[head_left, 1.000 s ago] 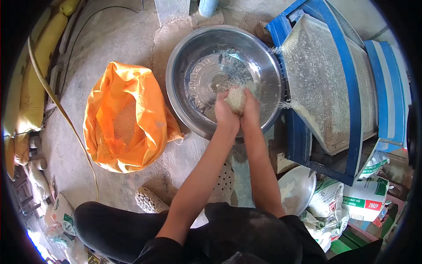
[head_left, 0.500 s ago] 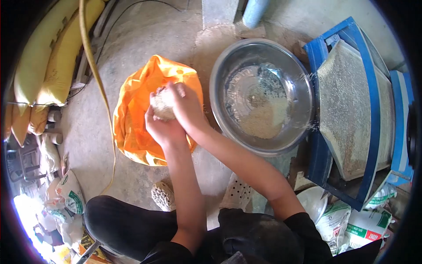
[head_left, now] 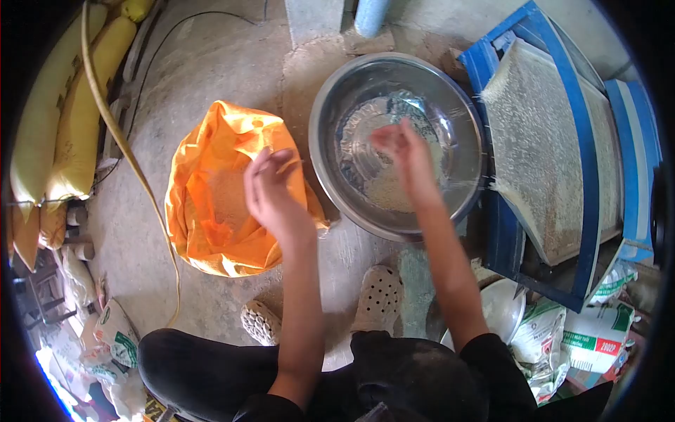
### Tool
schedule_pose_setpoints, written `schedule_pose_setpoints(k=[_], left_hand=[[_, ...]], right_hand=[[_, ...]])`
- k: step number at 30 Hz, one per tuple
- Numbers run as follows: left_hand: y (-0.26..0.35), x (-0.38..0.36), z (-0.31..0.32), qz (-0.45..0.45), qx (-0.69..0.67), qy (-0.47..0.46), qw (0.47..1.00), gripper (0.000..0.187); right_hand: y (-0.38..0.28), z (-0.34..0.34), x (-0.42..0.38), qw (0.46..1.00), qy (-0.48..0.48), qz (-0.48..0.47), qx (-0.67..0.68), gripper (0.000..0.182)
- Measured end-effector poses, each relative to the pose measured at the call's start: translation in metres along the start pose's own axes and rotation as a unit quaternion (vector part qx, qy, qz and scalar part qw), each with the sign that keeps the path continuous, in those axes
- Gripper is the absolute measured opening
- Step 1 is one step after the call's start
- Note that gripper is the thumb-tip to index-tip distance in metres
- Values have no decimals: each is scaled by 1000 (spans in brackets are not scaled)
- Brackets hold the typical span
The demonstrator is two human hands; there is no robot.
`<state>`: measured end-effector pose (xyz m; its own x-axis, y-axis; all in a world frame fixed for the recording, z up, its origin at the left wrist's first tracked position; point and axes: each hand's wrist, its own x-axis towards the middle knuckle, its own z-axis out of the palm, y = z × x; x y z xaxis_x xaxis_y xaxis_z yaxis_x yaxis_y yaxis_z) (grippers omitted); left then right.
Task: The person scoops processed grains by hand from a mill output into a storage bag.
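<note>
My left hand (head_left: 271,188): fingers loosely curled, slightly spread, over the orange sack (head_left: 246,263). Right hand (head_left: 406,151) blurred above the steel basin (head_left: 325,172); can't tell its grip.
One sack, left of centre: crumpled, mouth open, tan grain (head_left: 228,190) inside. One basin, upper centre: shiny, pale grain (head_left: 390,193) in the bottom. Two clogs (head_left: 378,299). Lower-right bag (head_left: 594,337): red label, looks like "2902P".

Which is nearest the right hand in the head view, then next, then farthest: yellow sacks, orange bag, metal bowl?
From the right hand:
1. Metal bowl: directly below it in the view.
2. Orange bag: to its left, beside the bowl.
3. Yellow sacks: far left, beyond the bag.
</note>
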<state>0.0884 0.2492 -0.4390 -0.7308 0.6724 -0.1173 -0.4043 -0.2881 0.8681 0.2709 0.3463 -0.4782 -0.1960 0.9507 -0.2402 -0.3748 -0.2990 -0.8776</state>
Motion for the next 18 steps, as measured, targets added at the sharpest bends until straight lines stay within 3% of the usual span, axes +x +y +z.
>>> schedule_pose_setpoints(k=[3,5,7,8,11,13,14,16,18], left_hand=[[-53,-13,31,-208,-115,-113,965,29],[-85,-27,58,-311,20,-67,948,29],[-134,-36,63,-365,54,-46,928,29],[-153,-40,64,-367,53,-50,927,29],[-190,-47,64,-323,165,-10,932,29],[-195,-48,64,-437,171,-20,883,37],[-193,-54,65,-437,172,-20,883,37],[-177,-73,75,-452,55,41,889,34],[-204,-79,67,-471,4,51,881,34]], right_hand=[[-4,-92,32,997,78,29,-1,44],[11,-147,52,986,146,50,-67,45],[17,-162,49,973,187,95,-91,44],[17,-168,47,957,225,142,-114,42],[36,-165,35,942,279,167,-81,37],[46,-148,25,937,300,152,-92,33],[52,-144,21,932,299,181,-93,32],[64,-137,15,927,296,211,-94,32],[77,-129,9,910,321,260,-25,31]])
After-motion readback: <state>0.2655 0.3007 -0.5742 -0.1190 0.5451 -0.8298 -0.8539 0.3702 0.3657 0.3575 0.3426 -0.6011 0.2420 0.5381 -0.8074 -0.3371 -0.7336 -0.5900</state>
